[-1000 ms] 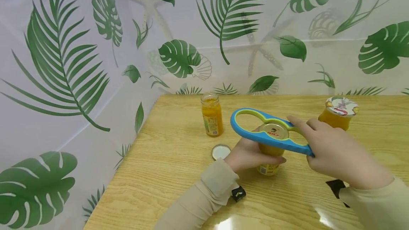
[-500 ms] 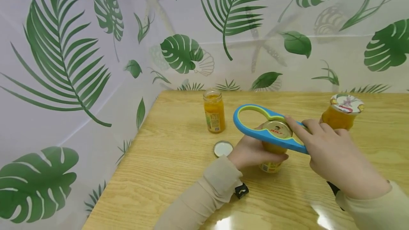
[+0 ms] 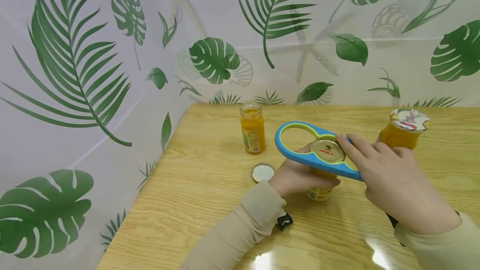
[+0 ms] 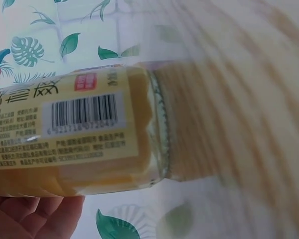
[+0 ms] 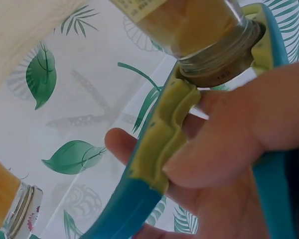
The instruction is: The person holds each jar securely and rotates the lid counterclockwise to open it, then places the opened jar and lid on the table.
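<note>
Blue-and-yellow jar opener (image 3: 314,161) sits around the gold lid (image 3: 328,150) of a jar (image 3: 318,194) — its larger loop reaching out to the left, above the wooden table (image 3: 180,211). Fingers and thumb of the left hand (image 3: 298,178) curl round that jar's body; the right hand (image 3: 395,178) grips the opener's near end. An uncapped jar of orange contents (image 3: 253,133) stands farther back, a loose lid (image 3: 263,172) near it — and a jar with a printed white lid (image 3: 400,136) stands beyond the right hand.
</note>
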`<state>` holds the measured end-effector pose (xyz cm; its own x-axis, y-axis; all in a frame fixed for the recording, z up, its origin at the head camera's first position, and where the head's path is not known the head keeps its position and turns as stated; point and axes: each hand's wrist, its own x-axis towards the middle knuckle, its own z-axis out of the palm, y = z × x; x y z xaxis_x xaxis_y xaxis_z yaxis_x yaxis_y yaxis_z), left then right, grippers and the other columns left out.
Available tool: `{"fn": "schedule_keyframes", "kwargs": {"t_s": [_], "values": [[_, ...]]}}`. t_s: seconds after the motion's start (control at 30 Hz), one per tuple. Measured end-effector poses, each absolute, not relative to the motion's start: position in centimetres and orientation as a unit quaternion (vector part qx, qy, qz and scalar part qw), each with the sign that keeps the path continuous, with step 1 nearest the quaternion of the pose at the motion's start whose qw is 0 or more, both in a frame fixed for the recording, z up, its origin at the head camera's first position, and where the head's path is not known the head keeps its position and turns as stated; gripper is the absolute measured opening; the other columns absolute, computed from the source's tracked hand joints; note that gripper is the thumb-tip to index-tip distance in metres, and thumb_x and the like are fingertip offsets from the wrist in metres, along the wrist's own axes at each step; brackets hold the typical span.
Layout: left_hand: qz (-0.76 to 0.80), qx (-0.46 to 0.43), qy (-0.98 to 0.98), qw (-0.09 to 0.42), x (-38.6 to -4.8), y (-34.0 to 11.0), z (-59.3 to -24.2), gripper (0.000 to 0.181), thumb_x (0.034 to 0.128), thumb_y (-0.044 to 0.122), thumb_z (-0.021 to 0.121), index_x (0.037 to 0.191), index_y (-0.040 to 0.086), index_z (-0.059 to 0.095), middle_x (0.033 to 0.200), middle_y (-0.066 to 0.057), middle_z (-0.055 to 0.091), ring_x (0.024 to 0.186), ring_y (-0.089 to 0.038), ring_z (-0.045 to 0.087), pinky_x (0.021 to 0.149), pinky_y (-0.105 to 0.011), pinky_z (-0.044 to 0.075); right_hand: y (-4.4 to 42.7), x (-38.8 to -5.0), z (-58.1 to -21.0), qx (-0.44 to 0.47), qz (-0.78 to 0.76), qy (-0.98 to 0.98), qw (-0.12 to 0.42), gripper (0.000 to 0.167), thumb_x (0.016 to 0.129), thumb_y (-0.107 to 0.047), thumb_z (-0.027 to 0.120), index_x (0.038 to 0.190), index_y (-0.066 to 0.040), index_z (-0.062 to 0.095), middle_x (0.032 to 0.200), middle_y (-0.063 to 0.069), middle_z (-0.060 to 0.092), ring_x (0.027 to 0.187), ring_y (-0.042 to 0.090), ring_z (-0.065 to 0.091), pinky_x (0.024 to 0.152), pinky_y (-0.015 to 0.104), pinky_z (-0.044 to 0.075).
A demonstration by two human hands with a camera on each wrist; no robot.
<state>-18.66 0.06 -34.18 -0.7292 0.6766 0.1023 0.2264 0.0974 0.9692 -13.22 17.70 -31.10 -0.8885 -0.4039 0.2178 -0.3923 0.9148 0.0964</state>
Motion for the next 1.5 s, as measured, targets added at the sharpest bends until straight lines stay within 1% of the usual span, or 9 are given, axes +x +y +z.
{"fn": "schedule_keyframes", "kwargs": {"t_s": [0.17, 0.37, 0.7, 0.97, 1.13, 1.17, 1.23, 1.37, 1.5], "values": [[0.587, 0.313, 0.724, 0.181, -18.7, -0.1, -34.3, 0.06, 0.0728, -0.001, 0.068, 0.127, 0.007, 0.043, 0.114, 0.008, 0.051, 0.099, 0.003, 0.045, 0.087, -0.016, 0.036, 17.6, -13.3, -31.0, 0.199, -0.038, -0.973, 0.112, 0.092, 0.059, 0.001, 0.072, 0.138, -0.007, 0.026, 0.131, 0.012, 0.04, 0.094, 0.031, 0.049, 0.061, 0.047, 0.036], [0.575, 0.317, 0.733, 0.176, -18.6, -0.2, -34.2, 0.061, 0.0719, -0.002, 0.068, 0.126, 0.007, 0.043, 0.114, 0.007, 0.052, 0.098, 0.003, 0.045, 0.087, -0.016, 0.036, 17.4, -13.3, -30.9, 0.187, -0.047, -0.974, 0.117, 0.085, 0.062, -0.001, 0.072, 0.136, -0.009, 0.031, 0.131, 0.009, 0.041, 0.085, 0.028, 0.048, 0.055, 0.043, 0.033], [0.552, 0.313, 0.754, 0.172, -18.7, 0.0, -33.9, 0.06, 0.0716, 0.001, 0.07, 0.126, 0.009, 0.044, 0.113, 0.009, 0.052, 0.099, 0.004, 0.044, 0.088, -0.015, 0.035, 17.6, -13.4, -30.4, 0.19, -0.046, -0.975, 0.108, 0.084, 0.064, 0.001, 0.071, 0.137, -0.01, 0.031, 0.131, 0.007, 0.038, 0.089, 0.029, 0.047, 0.055, 0.041, 0.032], [0.564, 0.318, 0.742, 0.172, -18.9, -0.1, -34.2, 0.057, 0.0723, 0.001, 0.07, 0.123, 0.008, 0.045, 0.11, 0.01, 0.051, 0.098, 0.002, 0.044, 0.088, -0.017, 0.035, 18.2, -14.0, -30.4, 0.195, -0.027, -0.977, 0.081, 0.09, 0.061, -0.001, 0.07, 0.138, -0.016, 0.026, 0.104, 0.018, 0.049, 0.08, 0.031, 0.049, 0.05, 0.038, 0.033], [0.557, 0.333, 0.743, 0.162, -18.9, 0.1, -34.5, 0.057, 0.072, 0.002, 0.07, 0.122, 0.007, 0.045, 0.11, 0.009, 0.051, 0.099, 0.003, 0.044, 0.089, -0.017, 0.035, 18.3, -14.1, -30.4, 0.19, -0.015, -0.98, 0.065, 0.086, 0.062, -0.013, 0.071, 0.134, 0.001, 0.026, 0.088, 0.015, 0.052, 0.073, 0.03, 0.051, 0.048, 0.04, 0.037], [0.556, 0.333, 0.744, 0.161, -18.9, 0.1, -34.5, 0.057, 0.072, 0.002, 0.07, 0.123, 0.008, 0.045, 0.11, 0.009, 0.051, 0.099, 0.003, 0.044, 0.089, -0.017, 0.034, 18.3, -14.1, -30.3, 0.188, -0.014, -0.98, 0.065, 0.084, 0.061, -0.015, 0.071, 0.131, 0.005, 0.028, 0.086, 0.015, 0.052, 0.073, 0.03, 0.051, 0.049, 0.041, 0.039], [0.557, 0.332, 0.744, 0.161, -18.9, 0.1, -34.5, 0.057, 0.0718, 0.002, 0.07, 0.122, 0.007, 0.045, 0.109, 0.009, 0.051, 0.099, 0.003, 0.044, 0.089, -0.017, 0.035, 18.2, -14.2, -30.2, 0.183, -0.011, -0.981, 0.068, 0.071, 0.061, -0.016, 0.07, 0.118, 0.008, 0.037, 0.078, 0.012, 0.05, 0.066, 0.026, 0.05, 0.046, 0.038, 0.038], [0.56, 0.345, 0.739, 0.147, -18.9, 0.2, -34.4, 0.058, 0.0703, 0.003, 0.073, 0.121, 0.008, 0.046, 0.108, 0.009, 0.052, 0.099, 0.003, 0.045, 0.089, -0.017, 0.034, 18.1, -14.2, -30.0, 0.175, -0.005, -0.981, 0.079, 0.04, 0.061, -0.009, 0.065, 0.092, 0.004, 0.044, 0.064, 0.004, 0.041, 0.053, 0.018, 0.041, 0.041, 0.031, 0.032], [0.562, 0.352, 0.737, 0.133, -19.0, 0.2, -34.6, 0.057, 0.0691, 0.004, 0.074, 0.119, 0.009, 0.047, 0.107, 0.01, 0.053, 0.098, 0.003, 0.046, 0.089, -0.017, 0.035, 18.0, -14.3, -29.9, 0.172, 0.0, -0.981, 0.088, 0.033, 0.06, -0.005, 0.064, 0.087, 0.001, 0.045, 0.062, 0.002, 0.04, 0.05, 0.015, 0.038, 0.04, 0.029, 0.029]]}}
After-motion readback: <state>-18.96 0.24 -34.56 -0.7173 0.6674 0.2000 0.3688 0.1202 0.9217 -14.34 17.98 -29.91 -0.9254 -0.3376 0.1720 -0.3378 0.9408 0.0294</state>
